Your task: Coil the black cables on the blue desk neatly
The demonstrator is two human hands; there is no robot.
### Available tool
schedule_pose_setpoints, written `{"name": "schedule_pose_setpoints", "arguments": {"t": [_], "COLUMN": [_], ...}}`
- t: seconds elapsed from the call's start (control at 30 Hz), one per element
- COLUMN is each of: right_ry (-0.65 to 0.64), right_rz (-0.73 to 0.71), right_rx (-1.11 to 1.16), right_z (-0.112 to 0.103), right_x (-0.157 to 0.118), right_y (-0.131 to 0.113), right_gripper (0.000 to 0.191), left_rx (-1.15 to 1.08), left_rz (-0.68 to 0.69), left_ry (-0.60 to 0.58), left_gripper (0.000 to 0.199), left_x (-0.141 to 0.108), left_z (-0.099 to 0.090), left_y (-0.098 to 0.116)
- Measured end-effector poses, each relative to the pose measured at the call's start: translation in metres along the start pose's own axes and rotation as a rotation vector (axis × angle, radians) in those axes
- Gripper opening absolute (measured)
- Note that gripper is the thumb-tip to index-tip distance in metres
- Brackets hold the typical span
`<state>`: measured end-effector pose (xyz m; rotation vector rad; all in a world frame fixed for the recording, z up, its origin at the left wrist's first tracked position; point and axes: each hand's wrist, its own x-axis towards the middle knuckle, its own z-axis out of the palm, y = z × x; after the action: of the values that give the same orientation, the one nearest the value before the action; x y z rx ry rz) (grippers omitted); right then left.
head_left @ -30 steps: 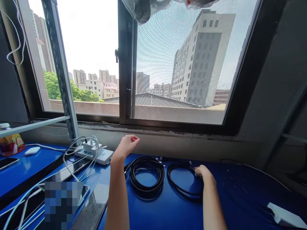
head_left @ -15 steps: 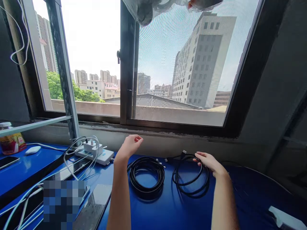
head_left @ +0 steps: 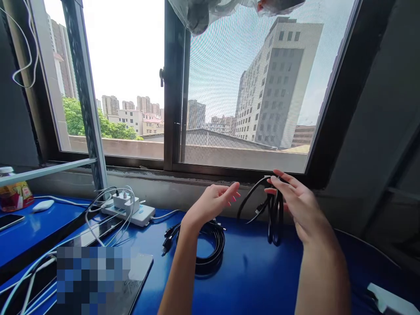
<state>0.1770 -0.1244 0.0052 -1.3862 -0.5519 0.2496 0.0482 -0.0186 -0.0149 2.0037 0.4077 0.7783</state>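
My right hand (head_left: 297,201) holds a coiled black cable (head_left: 274,218) up off the blue tabletop, its loops hanging below the fingers. One connector of this cable dangles to the left of the loops. My left hand (head_left: 213,203) is in the air to the left of it, fingers loosely apart, touching nothing. Beneath my left wrist lies a second black cable coil (head_left: 211,258) on the blue table (head_left: 249,284). Its plug ends stick out to the left, and my left forearm hides part of the coil.
A white power strip (head_left: 142,215) with adapters and tangled white cords sits at the left. Nearer lies a dark flat device (head_left: 139,271). A drink bottle (head_left: 16,194), a phone (head_left: 9,221) and a white mouse (head_left: 43,205) are farther left. A white object (head_left: 390,299) lies at the lower right.
My right hand has lifted the smaller cable coil off the table, and its loops now hang down. My left hand has moved right, toward it, and its fingers have opened.
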Motion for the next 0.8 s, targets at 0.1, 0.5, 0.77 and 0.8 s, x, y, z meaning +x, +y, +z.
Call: {"name": "schedule_pose_setpoints", "arguments": {"t": [0.1,0.5,0.77,0.8], "right_ry": [0.012,-0.090,-0.150,-0.159], "right_rz": [-0.028,-0.339,-0.459,-0.470], "right_rx": [0.058,0.017,0.024,0.013], "right_z": [0.005,0.009,0.019,0.018], "right_x": [-0.006,-0.009,-0.013,-0.015], "right_y": [-0.006,0.003,0.005,0.004], "right_gripper": [0.056,0.086,0.074,0.072], "left_rx": [-0.105,-0.473,-0.631,-0.646], "left_rz": [0.042,0.169,0.273,0.279], "left_ry": [-0.120,-0.221,-0.119,-0.068], "left_gripper": [0.058,0.040,0.032,0.032], "left_x": [0.000,-0.011,-0.015,-0.016], "left_z": [0.015,0.024,0.018,0.016], "left_y": [0.008,0.029,0.036,0.037]}}
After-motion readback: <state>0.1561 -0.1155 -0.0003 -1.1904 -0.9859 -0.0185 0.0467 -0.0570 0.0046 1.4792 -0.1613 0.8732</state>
